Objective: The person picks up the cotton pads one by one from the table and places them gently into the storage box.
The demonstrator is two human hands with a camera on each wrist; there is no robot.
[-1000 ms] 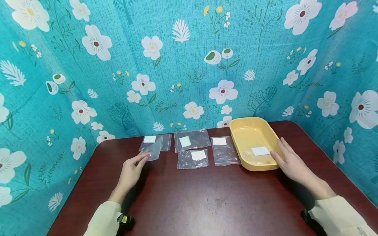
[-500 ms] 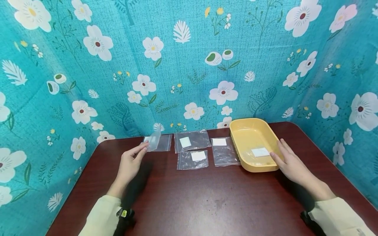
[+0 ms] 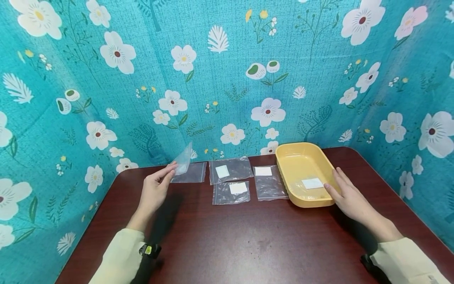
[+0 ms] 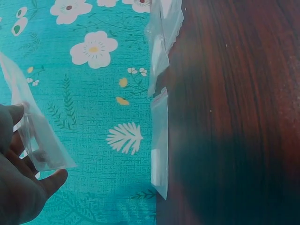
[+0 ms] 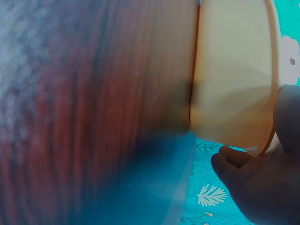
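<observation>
My left hand (image 3: 155, 190) pinches a clear zip bag (image 3: 183, 159) between thumb and fingers, raised above the table's back left. In the left wrist view, this thin bag (image 4: 44, 136) hangs tilted against the fingers. Just behind it another clear zip bag (image 3: 194, 173) lies flat, partly covered by the raised one. My right hand (image 3: 352, 199) holds the right rim of a yellow tray (image 3: 301, 202), thumb over the edge and fingers along the outside. Inside the tray lies a clear bag with a white label (image 3: 312, 183).
Along the back lie more clear bags with white labels: an upper one (image 3: 235, 169), a lower one (image 3: 230, 193) and one beside the tray (image 3: 271, 187). A floral blue cloth (image 3: 213, 98) stands behind the dark wooden table (image 3: 244, 240).
My left hand has lifted the zip bag up off the one beneath, the bag swinging from hanging down to pointing upward. The right hand and the tray have stayed put.
</observation>
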